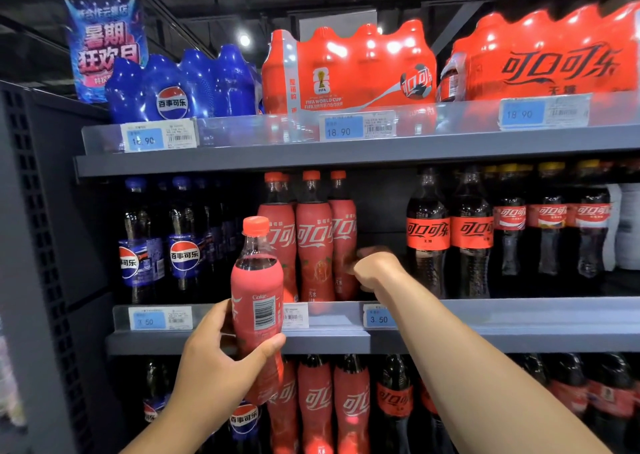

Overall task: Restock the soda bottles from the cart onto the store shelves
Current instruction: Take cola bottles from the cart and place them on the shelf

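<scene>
My left hand (221,360) grips a red-sleeved cola bottle (257,290) with a red cap, upright in front of the middle shelf (519,325). Behind it, three matching red bottles (313,242) stand in a row on that shelf. My right hand (375,270) reaches over the shelf lip into the gap right of those bottles. Its fingers curl against the rightmost red bottle (344,235); blur hides whether they hold it.
Blue cola bottles (183,245) stand left of the red ones and black zero-sugar bottles (450,231) to the right. Shrink-wrapped multipacks (349,69) fill the top shelf. More red and black bottles (349,405) line the lower shelf. A grey perforated side panel (38,245) bounds the left.
</scene>
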Tool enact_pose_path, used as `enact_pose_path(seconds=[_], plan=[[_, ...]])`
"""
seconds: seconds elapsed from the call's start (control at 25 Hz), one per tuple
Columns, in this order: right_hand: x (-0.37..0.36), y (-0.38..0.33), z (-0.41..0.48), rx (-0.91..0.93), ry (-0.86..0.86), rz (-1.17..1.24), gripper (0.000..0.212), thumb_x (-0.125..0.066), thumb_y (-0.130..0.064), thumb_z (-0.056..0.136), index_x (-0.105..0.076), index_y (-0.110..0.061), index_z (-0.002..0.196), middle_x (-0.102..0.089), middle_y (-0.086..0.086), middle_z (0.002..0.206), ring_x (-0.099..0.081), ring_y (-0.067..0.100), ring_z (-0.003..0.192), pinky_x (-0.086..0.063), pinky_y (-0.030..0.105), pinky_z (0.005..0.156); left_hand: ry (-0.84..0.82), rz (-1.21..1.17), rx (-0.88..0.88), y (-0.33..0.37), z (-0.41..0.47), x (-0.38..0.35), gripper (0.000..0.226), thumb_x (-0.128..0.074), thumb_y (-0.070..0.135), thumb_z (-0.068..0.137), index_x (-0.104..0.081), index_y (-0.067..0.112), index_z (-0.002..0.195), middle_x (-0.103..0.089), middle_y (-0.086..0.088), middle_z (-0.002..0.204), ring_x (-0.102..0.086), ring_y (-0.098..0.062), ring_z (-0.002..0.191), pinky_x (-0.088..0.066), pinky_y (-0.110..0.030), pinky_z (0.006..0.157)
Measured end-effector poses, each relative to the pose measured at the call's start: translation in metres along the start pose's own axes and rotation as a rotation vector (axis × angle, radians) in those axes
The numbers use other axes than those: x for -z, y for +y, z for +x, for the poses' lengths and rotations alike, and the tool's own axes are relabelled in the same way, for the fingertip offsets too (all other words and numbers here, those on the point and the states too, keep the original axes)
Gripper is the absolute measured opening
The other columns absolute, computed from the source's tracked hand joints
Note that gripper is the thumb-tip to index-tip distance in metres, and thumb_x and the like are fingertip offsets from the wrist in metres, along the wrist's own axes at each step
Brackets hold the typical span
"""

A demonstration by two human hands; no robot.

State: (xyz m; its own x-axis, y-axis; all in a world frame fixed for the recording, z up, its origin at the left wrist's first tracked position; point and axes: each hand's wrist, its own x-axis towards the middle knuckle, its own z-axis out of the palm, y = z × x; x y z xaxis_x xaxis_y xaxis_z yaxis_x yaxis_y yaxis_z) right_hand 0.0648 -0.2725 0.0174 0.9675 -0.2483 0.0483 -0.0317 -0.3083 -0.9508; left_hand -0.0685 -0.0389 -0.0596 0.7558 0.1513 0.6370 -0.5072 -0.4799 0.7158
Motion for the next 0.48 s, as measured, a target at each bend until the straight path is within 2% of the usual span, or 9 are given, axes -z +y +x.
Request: enact_pose_path(seconds=[0.08,0.12,0.24,0.36,0.4,0.48], plan=[[-0.004,0.000,0.005,-0.020,-0.028,0.050,0.049,-0.073,-0.007,0.088,-0.058,-0.016,0.134,-0.064,0.013,0.126,-0.062,0.032,0.116,-0.054,0.046,0.101,0.005,-0.001,0.007,-0.001,0.001,0.002,0.058,-0.077,0.064,0.055,-0.057,0.052,0.108,-0.059,0.045,0.108,-0.055,0.021,0.099,-0.043,-0.013,0.075],[-0.005,0.000,0.007,-0.017,-0.028,0.041,0.047,-0.073,-0.007,0.089,-0.059,-0.014,0.133,-0.065,0.014,0.125,-0.063,0.033,0.116,-0.054,0.048,0.101,0.008,0.000,0.012,-0.002,0.002,0.003,0.059,-0.077,0.065,0.054,-0.058,0.052,0.108,-0.060,0.044,0.108,-0.055,0.020,0.100,-0.043,-0.014,0.076],[-0.009,-0.004,0.012,-0.009,-0.093,0.043,0.021,-0.057,-0.007,0.099,-0.064,-0.012,0.118,-0.068,0.014,0.113,-0.064,0.030,0.106,-0.054,0.045,0.100,0.015,0.005,0.024,-0.005,0.005,0.007,0.060,-0.077,0.068,0.053,-0.058,0.055,0.109,-0.062,0.041,0.108,-0.057,0.017,0.099,-0.045,-0.018,0.078],[-0.008,-0.003,0.013,-0.033,-0.270,0.149,0.035,-0.037,0.005,0.099,-0.064,-0.012,0.113,-0.067,0.014,0.122,-0.062,0.026,0.108,-0.049,0.043,0.105,0.011,0.008,0.030,-0.006,0.007,0.008,0.063,-0.076,0.070,0.052,-0.057,0.057,0.110,-0.063,0.040,0.107,-0.058,0.016,0.098,-0.047,-0.020,0.079],[-0.006,-0.002,0.012,-0.021,-0.322,0.149,0.040,-0.035,0.012,0.094,-0.064,-0.013,0.107,-0.066,0.014,0.120,-0.062,0.027,0.109,-0.048,0.041,0.105,0.009,0.011,0.033,-0.007,0.007,0.008,0.063,-0.077,0.070,0.052,-0.057,0.056,0.111,-0.063,0.039,0.107,-0.058,0.016,0.098,-0.047,-0.019,0.080],[-0.001,0.000,0.005,0.068,-0.394,0.077,0.048,-0.037,0.019,0.085,-0.065,-0.017,0.102,-0.063,0.010,0.105,-0.060,0.023,0.098,-0.049,0.034,0.095,0.003,0.018,0.037,-0.008,0.006,0.008,0.063,-0.077,0.070,0.053,-0.058,0.053,0.111,-0.063,0.039,0.108,-0.057,0.016,0.100,-0.046,-0.018,0.080]])
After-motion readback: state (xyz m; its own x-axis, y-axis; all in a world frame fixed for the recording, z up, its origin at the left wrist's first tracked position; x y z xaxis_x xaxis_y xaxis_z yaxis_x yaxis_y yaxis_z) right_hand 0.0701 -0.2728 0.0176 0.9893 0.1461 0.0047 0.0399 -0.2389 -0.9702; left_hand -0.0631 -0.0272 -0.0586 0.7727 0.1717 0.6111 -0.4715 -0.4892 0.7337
